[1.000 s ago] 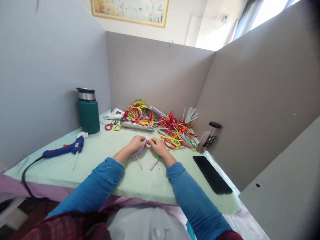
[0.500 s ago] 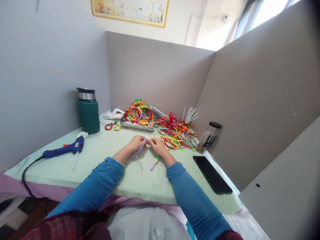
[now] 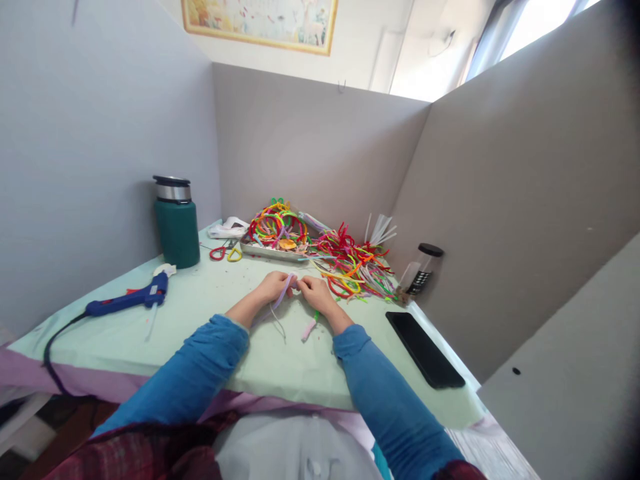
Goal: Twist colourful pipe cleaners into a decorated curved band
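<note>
A lilac strip (image 3: 285, 291) is pinched in the fingers of the left hand (image 3: 273, 287) and right hand (image 3: 315, 292) above a pale-green surface (image 3: 200, 353), likely gripped from two sides for steadiness; a pink-and-green piece (image 3: 309, 329) lies nearby, a blue glue gun (image 3: 127, 301) well apart, seemingly parked aside.

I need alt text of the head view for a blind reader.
The left hand holds a lilac strip, fingertips meeting the right hand, above a table. Beyond lie a tray and colourful strips; a bottle and glue gun are at left, a phone at right.
</note>
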`<action>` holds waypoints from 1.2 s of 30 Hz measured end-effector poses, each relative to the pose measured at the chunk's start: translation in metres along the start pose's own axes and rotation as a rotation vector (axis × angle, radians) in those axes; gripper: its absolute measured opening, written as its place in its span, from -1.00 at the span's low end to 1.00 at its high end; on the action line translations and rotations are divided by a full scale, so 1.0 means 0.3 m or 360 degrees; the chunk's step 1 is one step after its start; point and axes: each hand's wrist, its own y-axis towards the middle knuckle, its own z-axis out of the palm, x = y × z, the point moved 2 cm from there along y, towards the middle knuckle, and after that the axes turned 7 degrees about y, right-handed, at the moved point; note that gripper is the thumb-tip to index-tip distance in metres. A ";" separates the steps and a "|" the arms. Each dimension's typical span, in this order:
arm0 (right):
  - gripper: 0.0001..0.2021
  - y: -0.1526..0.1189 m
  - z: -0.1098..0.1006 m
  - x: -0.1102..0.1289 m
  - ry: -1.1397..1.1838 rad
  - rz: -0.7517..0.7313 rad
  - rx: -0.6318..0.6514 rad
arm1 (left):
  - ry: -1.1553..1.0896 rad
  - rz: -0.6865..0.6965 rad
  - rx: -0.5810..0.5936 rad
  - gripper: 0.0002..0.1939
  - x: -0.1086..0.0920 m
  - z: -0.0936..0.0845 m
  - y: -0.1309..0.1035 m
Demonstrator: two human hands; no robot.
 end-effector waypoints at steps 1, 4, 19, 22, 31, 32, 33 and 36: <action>-0.71 0.000 0.000 -0.001 -0.0004 -0.0003 0.0001 | -0.0010 -0.0010 0.0005 -0.44 -0.002 0.000 -0.002; -0.71 0.000 0.001 -0.003 -0.0013 -0.0008 0.0014 | -0.0040 -0.0064 0.0010 -0.38 -0.005 0.000 -0.007; -0.71 0.002 -0.001 0.004 -0.0059 -0.0008 0.0057 | -0.0047 -0.0068 0.0035 -0.32 0.009 0.005 0.003; -0.71 0.001 -0.002 0.005 -0.0068 0.0010 0.0065 | -0.0039 -0.0083 0.0032 -0.33 0.006 0.004 0.002; -0.72 0.003 0.001 0.001 -0.0058 -0.0002 0.0058 | -0.0071 -0.0102 0.0024 -0.35 -0.012 -0.001 -0.008; -0.72 0.002 0.000 0.002 -0.0059 0.0010 0.0060 | -0.0073 -0.0102 0.0026 -0.35 -0.011 0.000 -0.007; -0.72 0.002 0.000 0.003 -0.0060 0.0020 0.0063 | -0.0072 -0.0107 0.0031 -0.35 -0.009 0.001 -0.006; -0.72 0.001 -0.002 0.007 -0.0064 0.0026 0.0058 | -0.0058 -0.0120 0.0035 -0.36 -0.004 0.004 -0.005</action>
